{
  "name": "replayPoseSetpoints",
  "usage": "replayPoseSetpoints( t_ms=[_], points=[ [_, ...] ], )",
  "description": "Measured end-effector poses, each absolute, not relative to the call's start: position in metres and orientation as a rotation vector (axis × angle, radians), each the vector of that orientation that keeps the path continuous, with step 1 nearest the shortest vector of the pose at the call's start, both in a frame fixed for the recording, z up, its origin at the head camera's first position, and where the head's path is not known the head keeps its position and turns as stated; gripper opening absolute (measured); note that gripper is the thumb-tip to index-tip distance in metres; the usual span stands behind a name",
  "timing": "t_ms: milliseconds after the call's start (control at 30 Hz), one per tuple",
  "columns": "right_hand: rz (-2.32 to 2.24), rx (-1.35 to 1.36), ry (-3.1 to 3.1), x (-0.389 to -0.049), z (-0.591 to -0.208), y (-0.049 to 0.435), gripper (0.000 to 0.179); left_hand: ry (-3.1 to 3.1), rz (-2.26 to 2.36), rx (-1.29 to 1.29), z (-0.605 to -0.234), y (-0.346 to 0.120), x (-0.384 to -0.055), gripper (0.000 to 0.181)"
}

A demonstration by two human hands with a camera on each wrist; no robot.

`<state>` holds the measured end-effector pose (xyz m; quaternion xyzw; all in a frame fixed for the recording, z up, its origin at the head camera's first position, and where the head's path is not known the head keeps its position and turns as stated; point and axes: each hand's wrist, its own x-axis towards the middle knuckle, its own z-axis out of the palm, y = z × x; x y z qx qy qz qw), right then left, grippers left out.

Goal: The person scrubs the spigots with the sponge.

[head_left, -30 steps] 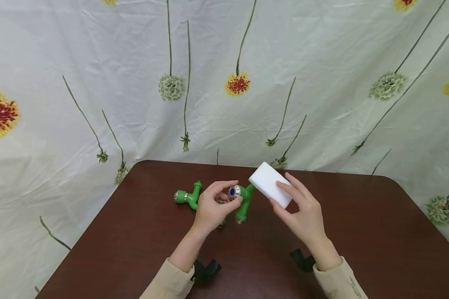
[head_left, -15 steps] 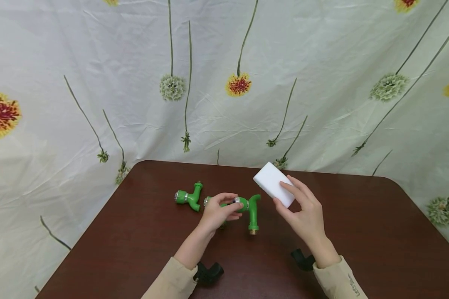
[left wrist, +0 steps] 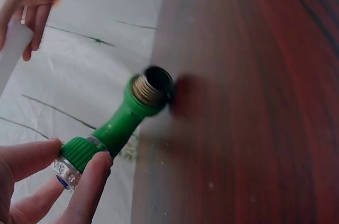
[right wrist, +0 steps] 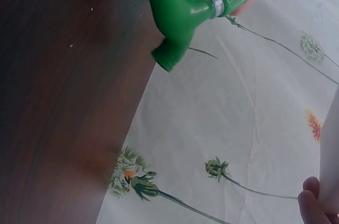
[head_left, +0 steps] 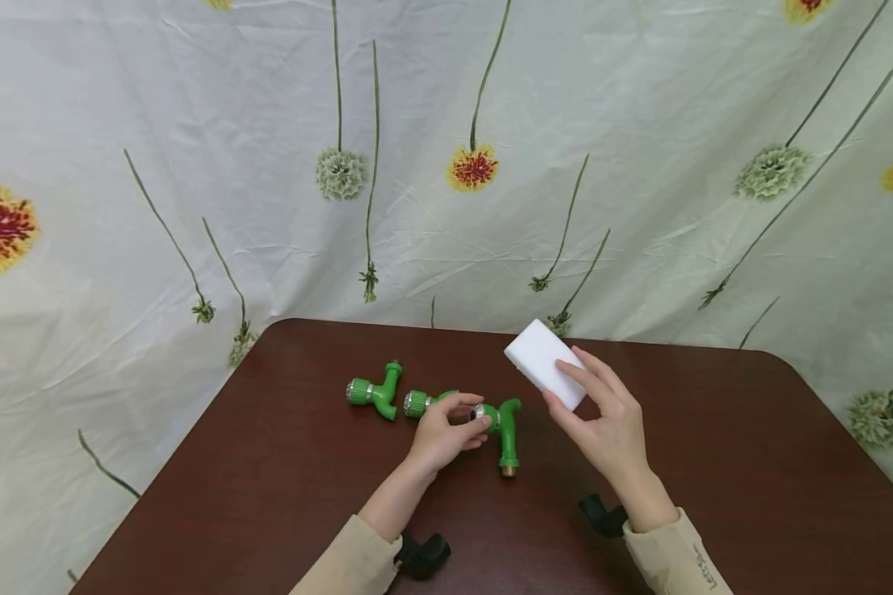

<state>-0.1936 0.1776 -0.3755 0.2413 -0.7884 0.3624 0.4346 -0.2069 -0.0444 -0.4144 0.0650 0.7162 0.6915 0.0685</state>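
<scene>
My left hand (head_left: 446, 434) pinches a green faucet (head_left: 508, 438) by its ribbed knob, between thumb and fingers. The faucet's brass threaded end (left wrist: 149, 87) points toward the camera in the left wrist view, near the tabletop; whether it touches the wood I cannot tell. My right hand (head_left: 603, 417) grips a white sponge block (head_left: 543, 359) along its sides, raised above the table. Partly behind my left hand lies a second green faucet (head_left: 419, 403). A third green faucet (head_left: 379, 392) rests farther left on the table.
The dark reddish-brown table (head_left: 268, 463) has rounded far corners. A flower-printed white cloth (head_left: 446, 240) hangs behind it. Black straps or mounts show at the left wrist (head_left: 422, 555) and the right wrist (head_left: 601, 516).
My left hand has moved down and slightly right with the faucet, whose threaded end has swung toward me. The second faucet shows more. The right hand and sponge shifted slightly right, then stayed nearly still.
</scene>
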Motion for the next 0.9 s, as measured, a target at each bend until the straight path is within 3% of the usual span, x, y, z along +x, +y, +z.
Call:
replayPoseSetpoints(
  t_ms=[633,900],
  points=[
    [0.904,0.572,-2.031,-0.193,-0.375,0.179,0.039,2.564,1.626,0.292,-0.418,-0.048,-0.205,0.037],
    [0.905,0.567,-2.037,-0.192,-0.373,0.179,0.039,2.654,1.702,0.258,-0.406,-0.064,-0.213,0.036]
  ],
)
